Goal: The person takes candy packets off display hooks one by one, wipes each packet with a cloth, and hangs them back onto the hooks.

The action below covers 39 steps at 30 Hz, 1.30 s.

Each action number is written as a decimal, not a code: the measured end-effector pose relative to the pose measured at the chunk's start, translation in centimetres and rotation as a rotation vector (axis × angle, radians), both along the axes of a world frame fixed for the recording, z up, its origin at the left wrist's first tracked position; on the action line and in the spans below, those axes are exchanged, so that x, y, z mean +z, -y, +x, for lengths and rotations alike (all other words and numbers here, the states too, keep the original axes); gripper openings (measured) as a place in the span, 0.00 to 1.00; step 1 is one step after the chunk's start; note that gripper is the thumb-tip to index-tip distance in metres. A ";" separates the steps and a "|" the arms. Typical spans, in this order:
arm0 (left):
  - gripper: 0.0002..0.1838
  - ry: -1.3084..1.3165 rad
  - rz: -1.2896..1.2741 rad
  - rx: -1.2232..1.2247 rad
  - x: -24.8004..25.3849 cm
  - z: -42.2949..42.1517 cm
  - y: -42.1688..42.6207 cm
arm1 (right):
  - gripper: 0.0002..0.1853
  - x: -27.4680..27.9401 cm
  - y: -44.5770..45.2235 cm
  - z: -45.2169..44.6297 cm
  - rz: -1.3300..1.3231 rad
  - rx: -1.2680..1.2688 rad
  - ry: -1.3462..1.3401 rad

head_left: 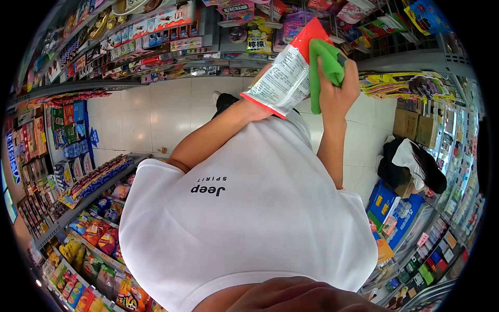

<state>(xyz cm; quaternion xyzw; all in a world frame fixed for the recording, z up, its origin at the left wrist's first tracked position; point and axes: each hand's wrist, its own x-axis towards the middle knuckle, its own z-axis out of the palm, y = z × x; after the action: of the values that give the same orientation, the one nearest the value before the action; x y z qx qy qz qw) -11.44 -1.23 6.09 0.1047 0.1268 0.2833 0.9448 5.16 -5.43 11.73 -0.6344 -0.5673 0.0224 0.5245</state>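
Observation:
A shiny snack bag (286, 78), silver-white with red ends and lined with small print, is held up in front of my chest at a tilt. My left hand (258, 107) grips it near the lower end, and most of those fingers are hidden behind the bag. A green cloth (325, 60) is bunched in my closed right hand (339, 91). Part of the cloth lies against the upper right side of the bag, and another part hangs below my fingers.
Shelves of packaged sweets (161, 23) run along the front. Snack bags (96, 229) fill racks on the left. At the right, a person in dark and white clothing (410, 161) is low down beside cardboard boxes (408, 122) and a blue box (383, 200). Pale floor tiles (171, 104) lie between.

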 end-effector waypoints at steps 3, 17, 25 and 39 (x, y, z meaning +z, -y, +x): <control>0.29 0.166 -0.065 -0.079 -0.7 -0.4 -0.3 | 0.19 0.6 -0.5 -0.1 0.059 0.068 0.044; 0.27 0.090 -0.194 -0.027 -0.5 -0.8 -0.6 | 0.25 1.5 0.4 -2.9 -0.072 0.456 0.199; 0.28 0.283 -0.228 -0.038 -3.6 -1.2 -0.4 | 0.27 -0.2 0.3 -3.7 -0.048 0.309 0.228; 0.32 0.469 -0.321 -0.086 -3.3 -1.1 -0.6 | 0.24 -2.4 0.0 -1.0 -0.003 0.201 0.188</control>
<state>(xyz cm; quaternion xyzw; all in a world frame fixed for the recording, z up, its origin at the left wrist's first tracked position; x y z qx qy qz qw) -12.53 -0.64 2.80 -0.1092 -0.0563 0.2358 0.9640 4.14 -5.45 9.33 -0.5745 -0.6747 0.0161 0.4631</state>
